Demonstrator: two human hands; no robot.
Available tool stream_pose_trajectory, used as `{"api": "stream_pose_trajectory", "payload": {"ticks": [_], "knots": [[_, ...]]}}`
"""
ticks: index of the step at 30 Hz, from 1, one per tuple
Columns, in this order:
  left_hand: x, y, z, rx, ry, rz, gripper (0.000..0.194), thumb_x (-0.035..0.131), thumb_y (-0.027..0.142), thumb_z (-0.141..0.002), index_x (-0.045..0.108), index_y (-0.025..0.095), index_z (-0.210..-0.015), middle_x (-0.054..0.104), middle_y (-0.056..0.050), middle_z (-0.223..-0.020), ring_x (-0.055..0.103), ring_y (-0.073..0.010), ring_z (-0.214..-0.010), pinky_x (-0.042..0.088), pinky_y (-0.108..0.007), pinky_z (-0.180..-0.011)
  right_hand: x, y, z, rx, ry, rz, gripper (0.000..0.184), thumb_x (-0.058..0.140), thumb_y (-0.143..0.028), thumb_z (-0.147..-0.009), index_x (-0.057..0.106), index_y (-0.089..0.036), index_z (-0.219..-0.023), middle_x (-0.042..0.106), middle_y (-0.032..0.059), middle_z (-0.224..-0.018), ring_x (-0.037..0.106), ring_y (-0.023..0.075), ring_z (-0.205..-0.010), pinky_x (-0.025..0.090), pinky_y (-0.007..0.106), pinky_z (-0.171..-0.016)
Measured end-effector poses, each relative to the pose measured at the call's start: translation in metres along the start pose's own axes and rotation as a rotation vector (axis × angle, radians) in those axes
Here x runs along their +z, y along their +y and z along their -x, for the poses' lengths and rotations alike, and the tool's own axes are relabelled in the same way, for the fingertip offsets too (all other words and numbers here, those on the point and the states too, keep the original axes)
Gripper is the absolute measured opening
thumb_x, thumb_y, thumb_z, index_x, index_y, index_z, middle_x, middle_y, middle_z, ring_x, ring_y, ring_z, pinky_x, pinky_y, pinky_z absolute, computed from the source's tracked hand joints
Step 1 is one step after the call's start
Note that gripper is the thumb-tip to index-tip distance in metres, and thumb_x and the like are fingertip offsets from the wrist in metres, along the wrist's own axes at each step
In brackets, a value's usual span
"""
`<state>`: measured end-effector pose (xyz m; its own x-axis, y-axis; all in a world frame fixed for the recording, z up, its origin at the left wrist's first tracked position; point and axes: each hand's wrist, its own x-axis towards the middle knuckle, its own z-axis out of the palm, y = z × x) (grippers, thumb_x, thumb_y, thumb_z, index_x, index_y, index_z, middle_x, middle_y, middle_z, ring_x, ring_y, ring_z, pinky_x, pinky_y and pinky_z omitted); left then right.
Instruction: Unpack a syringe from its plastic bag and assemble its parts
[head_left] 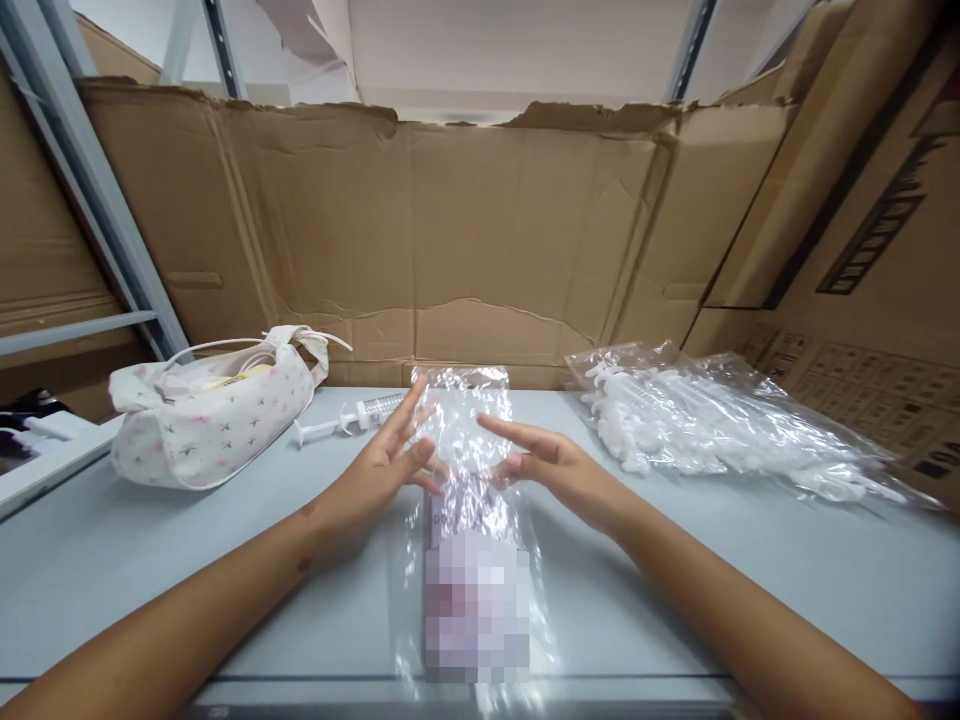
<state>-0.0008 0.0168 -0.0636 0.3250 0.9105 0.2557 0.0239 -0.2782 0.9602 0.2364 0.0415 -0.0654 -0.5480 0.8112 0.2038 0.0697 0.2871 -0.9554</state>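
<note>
A torn-edged cardboard sheet (465, 225) stood behind the pale grey-blue surface (97, 550), with a metal shelving post (105, 180) at the left and a printed carton (870, 250) at the right. A clear plastic sleeve (466, 400) lay lengthwise in the middle of the surface, reaching its near edge, with a pale purple flat item (477, 600), partly blurred out, in its nearer part. Both hands were open above the sleeve's far half: the left hand (390, 455) over its left side, the right hand (559, 465) over its right; whether fingertips touched the film could not be told. A plastic syringe (352, 418) lay just beyond the left hand, near a flowered fabric pouch (210, 430). Farther right lay a clear bag of white plastic parts (697, 420).
</note>
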Motion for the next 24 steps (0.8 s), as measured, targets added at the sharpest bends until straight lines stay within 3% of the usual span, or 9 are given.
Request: {"api": "stream_pose_trajectory", "payload": {"ticks": [2, 4, 6, 7, 10, 12, 15, 19, 24], "knots": [[0.002, 0.000, 0.002, -0.078, -0.130, -0.025, 0.066, 0.056, 0.033, -0.088, 0.022, 0.040, -0.144, 0.042, -0.011, -0.143, 0.065, -0.0189, -0.076, 0.054, -0.039, -0.070, -0.003, 0.001, -0.001, -0.030, 0.083, -0.018, 0.046, 0.059, -0.033, -0.084, 0.050, -0.039, -0.129, 0.065, -0.0018, -0.118, 0.066, 0.0183, -0.091, 0.046, 0.045, -0.096], [0.003, 0.000, 0.004, -0.150, -0.204, -0.099, 0.056, 0.057, 0.034, -0.087, 0.038, 0.033, -0.140, 0.070, -0.008, -0.103, 0.064, -0.0184, -0.070, 0.052, -0.038, -0.071, -0.005, 0.001, -0.001, -0.054, 0.122, -0.048, 0.051, 0.061, -0.032, -0.083, 0.047, -0.041, -0.131, 0.050, -0.0021, -0.137, 0.066, 0.0184, -0.093, 0.049, 0.042, -0.091], [0.002, 0.001, 0.004, -0.166, -0.187, -0.159, 0.048, 0.055, 0.033, -0.088, 0.047, 0.028, -0.135, 0.070, -0.003, -0.070, 0.063, -0.0174, -0.066, 0.050, -0.036, -0.072, -0.006, 0.000, 0.000, -0.064, 0.094, -0.065, 0.054, 0.060, -0.032, -0.083, 0.042, -0.042, -0.134, 0.049, -0.0013, -0.138, 0.067, 0.0188, -0.091, 0.051, 0.041, -0.087], [0.001, 0.001, 0.003, -0.156, -0.155, -0.170, 0.047, 0.055, 0.032, -0.088, 0.048, 0.028, -0.134, 0.068, -0.001, -0.065, 0.062, -0.0166, -0.065, 0.049, -0.036, -0.073, -0.005, -0.001, 0.001, -0.059, 0.057, -0.062, 0.055, 0.059, -0.033, -0.084, 0.041, -0.041, -0.135, 0.054, -0.0004, -0.133, 0.067, 0.0192, -0.091, 0.052, 0.042, -0.086], [-0.004, 0.004, 0.001, -0.112, -0.071, -0.160, 0.051, 0.055, 0.030, -0.088, 0.043, 0.026, -0.137, 0.068, 0.000, -0.067, 0.061, -0.0151, -0.063, 0.049, -0.034, -0.072, -0.001, -0.003, 0.002, -0.004, -0.085, -0.035, 0.052, 0.058, -0.033, -0.085, 0.044, -0.036, -0.135, 0.068, 0.0011, -0.111, 0.067, 0.0198, -0.092, 0.049, 0.044, -0.090], [-0.006, 0.006, -0.001, -0.099, -0.047, -0.159, 0.053, 0.055, 0.030, -0.089, 0.041, 0.024, -0.139, 0.068, 0.000, -0.065, 0.062, -0.0153, -0.063, 0.049, -0.034, -0.072, 0.002, -0.003, 0.003, 0.018, -0.117, -0.027, 0.051, 0.058, -0.032, -0.086, 0.045, -0.035, -0.134, 0.065, 0.0017, -0.118, 0.067, 0.0194, -0.093, 0.045, 0.046, -0.095], [-0.006, 0.009, 0.000, -0.086, -0.051, -0.159, 0.056, 0.056, 0.030, -0.089, 0.037, 0.024, -0.141, 0.070, -0.002, -0.071, 0.063, -0.0156, -0.066, 0.049, -0.034, -0.074, 0.004, -0.002, 0.002, 0.002, -0.038, -0.010, 0.050, 0.058, -0.033, -0.086, 0.045, -0.035, -0.134, 0.055, 0.0016, -0.133, 0.065, 0.0183, -0.096, 0.040, 0.046, -0.101], [-0.002, 0.008, 0.002, -0.063, -0.118, -0.115, 0.062, 0.059, 0.030, -0.087, 0.031, 0.032, -0.143, 0.068, -0.008, -0.110, 0.065, -0.0157, -0.072, 0.050, -0.037, -0.078, 0.000, -0.001, 0.001, -0.005, 0.111, 0.034, 0.053, 0.058, -0.033, -0.086, 0.042, -0.037, -0.136, 0.050, 0.0007, -0.137, 0.066, 0.0158, -0.089, 0.037, 0.045, -0.104], [-0.007, 0.006, 0.002, -0.087, -0.270, -0.118, 0.040, 0.044, 0.043, -0.093, 0.056, 0.024, -0.127, 0.073, -0.008, -0.091, 0.067, -0.0189, -0.076, 0.048, -0.041, -0.086, -0.004, -0.003, 0.000, -0.016, 0.257, 0.068, 0.054, 0.055, -0.029, -0.086, 0.040, -0.036, -0.138, 0.054, 0.0007, -0.134, 0.065, 0.0123, -0.081, 0.032, 0.044, -0.107]]}}
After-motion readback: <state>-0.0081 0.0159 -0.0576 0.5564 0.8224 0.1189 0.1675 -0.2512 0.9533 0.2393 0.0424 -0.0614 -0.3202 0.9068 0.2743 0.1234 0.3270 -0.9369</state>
